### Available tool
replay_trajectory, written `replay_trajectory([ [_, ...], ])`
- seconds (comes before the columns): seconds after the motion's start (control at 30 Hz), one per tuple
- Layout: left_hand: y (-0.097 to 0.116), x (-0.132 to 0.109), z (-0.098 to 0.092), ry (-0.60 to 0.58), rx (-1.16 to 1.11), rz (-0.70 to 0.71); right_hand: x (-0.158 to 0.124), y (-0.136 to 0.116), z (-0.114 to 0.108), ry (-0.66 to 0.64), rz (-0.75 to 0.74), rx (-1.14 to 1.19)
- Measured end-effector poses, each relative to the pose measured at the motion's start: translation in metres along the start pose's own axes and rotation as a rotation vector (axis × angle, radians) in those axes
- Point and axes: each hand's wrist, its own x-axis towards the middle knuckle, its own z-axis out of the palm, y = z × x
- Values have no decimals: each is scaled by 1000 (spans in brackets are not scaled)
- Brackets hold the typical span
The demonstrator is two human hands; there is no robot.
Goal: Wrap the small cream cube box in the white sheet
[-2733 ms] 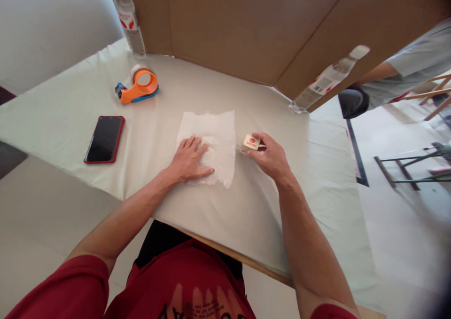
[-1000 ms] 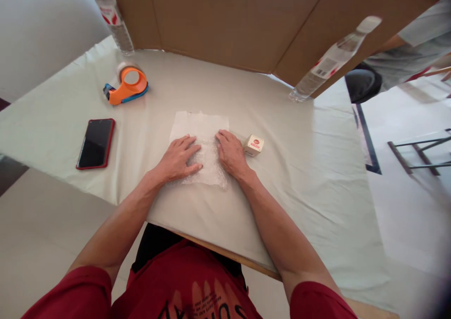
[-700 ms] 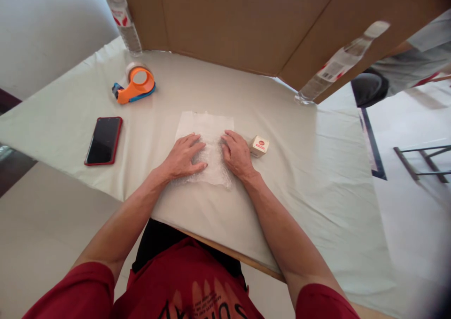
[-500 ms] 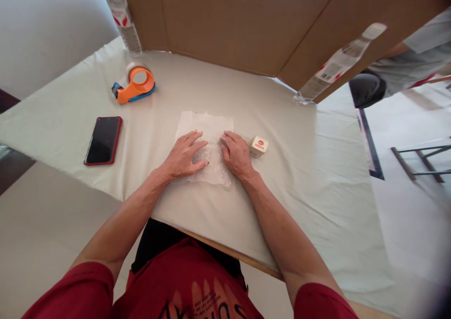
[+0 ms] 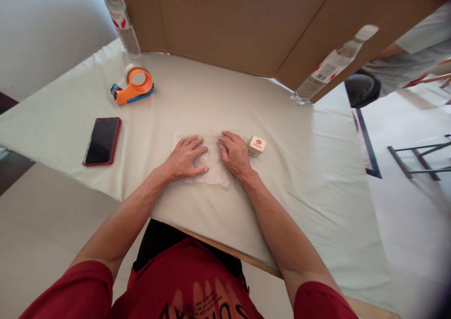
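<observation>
A sheet of clear bubble wrap (image 5: 213, 161) lies on the cloth-covered table in front of me. My left hand (image 5: 185, 159) rests on its left part, palm down with the fingers spread. On the right part lies my right hand (image 5: 235, 153), its fingers slightly bent and apart, gripping nothing visible. A small cream-coloured box (image 5: 257, 145) with a red mark on top sits just right of my right hand. Parts of the wrap are hidden under both hands.
An orange tape dispenser (image 5: 136, 86) and a red-cased phone (image 5: 102, 141) lie to the left. Two clear bottles, a left one (image 5: 123, 23) and a right one (image 5: 331, 67), stand against a large cardboard panel (image 5: 225, 23). Another person's sleeve (image 5: 423, 35) shows at far right.
The far part of the bubble wrap, which reached beyond my fingertips, now ends about level with them. My hands stay in nearly the same place; the view has shifted slightly.
</observation>
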Motion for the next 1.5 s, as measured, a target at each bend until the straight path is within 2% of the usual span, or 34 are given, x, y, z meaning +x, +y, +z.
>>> replay_trajectory([
  [0.27,6,0,-5,-17,-23,-84,1,-3,-1,-64,56,-36],
  [0.4,7,1,-5,5,14,-77,2,-4,-1,-63,56,-42],
  [0.53,8,1,-4,-84,20,-131,1,-7,-4,-76,59,-43],
  [0.63,8,2,-4,-118,7,-164,2,-8,-9,-66,31,-22],
  [0.73,6,2,-3,-80,-6,-132,4,-5,-14,-26,18,-2],
  [0.87,3,4,-2,-18,-8,-66,4,1,-28,-13,30,0],
  [1.03,4,5,-4,-65,-27,-111,-11,14,-60,-89,7,-150],
  [1.17,7,5,-5,-79,-34,-142,-27,40,-78,-115,109,-268],
  [1.3,7,6,-6,-60,-42,-152,-32,58,-79,-101,198,-227],
  [1.4,7,6,-6,-44,-44,-151,-34,46,-80,-77,178,-101],
  [1.5,6,7,-4,-21,-58,-136,-35,14,-84,-93,48,55],
])
